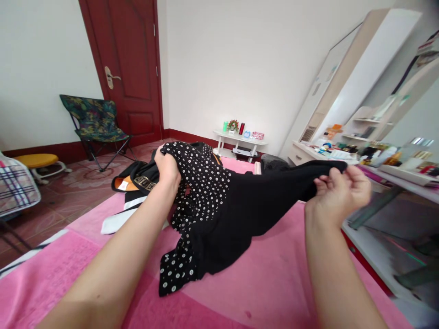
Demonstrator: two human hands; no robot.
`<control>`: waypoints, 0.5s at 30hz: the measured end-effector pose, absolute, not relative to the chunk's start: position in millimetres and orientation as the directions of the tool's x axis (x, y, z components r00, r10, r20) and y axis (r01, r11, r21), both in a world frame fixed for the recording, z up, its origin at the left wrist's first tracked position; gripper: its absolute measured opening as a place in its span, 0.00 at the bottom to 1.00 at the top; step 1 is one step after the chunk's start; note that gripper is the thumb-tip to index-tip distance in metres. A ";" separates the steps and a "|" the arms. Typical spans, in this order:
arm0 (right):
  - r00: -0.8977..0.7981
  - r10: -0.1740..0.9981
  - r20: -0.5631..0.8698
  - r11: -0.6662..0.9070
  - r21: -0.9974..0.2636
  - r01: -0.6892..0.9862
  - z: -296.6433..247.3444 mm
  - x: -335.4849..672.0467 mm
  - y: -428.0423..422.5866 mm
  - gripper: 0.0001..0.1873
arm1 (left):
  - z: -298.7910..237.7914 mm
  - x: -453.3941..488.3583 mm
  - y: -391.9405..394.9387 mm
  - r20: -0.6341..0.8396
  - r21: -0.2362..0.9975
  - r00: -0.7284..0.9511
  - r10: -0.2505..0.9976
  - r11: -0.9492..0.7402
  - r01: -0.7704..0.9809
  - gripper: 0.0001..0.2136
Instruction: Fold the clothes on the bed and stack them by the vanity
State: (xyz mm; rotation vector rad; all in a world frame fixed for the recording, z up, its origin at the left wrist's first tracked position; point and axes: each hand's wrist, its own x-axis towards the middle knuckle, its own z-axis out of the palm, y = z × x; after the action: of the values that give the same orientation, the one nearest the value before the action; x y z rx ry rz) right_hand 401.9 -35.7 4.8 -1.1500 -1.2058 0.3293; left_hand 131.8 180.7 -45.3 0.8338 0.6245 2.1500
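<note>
Stretched between my two hands is a black garment (pixel 236 214) with a white-dotted upper part and dotted sleeves, perhaps a blouse or dress. My left hand (pixel 168 167) grips the dotted end at its upper left, fingers partly hidden by the cloth. At the far right, my right hand (pixel 341 187) pinches the plain black end, which is lifted. The middle of the garment sags onto the pink bedspread (pixel 274 283), and one dotted cuff lies on it at the front. Behind my left forearm is a dark garment with gold trim (pixel 146 182), beside a black and white cloth (pixel 120 221).
A dressing table (pixel 302 153) crowded with bottles stands at the right. A low white table (pixel 240 137) with small items is by the far wall. To the left are a folding chair (pixel 98 121), a yellow stool (pixel 37 160) and a red door (pixel 130 55).
</note>
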 end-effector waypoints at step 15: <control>0.162 0.959 0.234 0.157 -0.909 0.387 -79.8 361.1 27.8 0.29 | 27.3 157.5 77.5 0.515 0.666 -0.003 0.857 -0.402 -0.628 0.10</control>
State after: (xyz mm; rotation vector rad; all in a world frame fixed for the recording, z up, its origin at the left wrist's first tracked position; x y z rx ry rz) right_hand 361.1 27.8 -79.8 -1.4094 -1.4042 0.7027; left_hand 157.5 77.5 27.3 1.1051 0.2944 1.6632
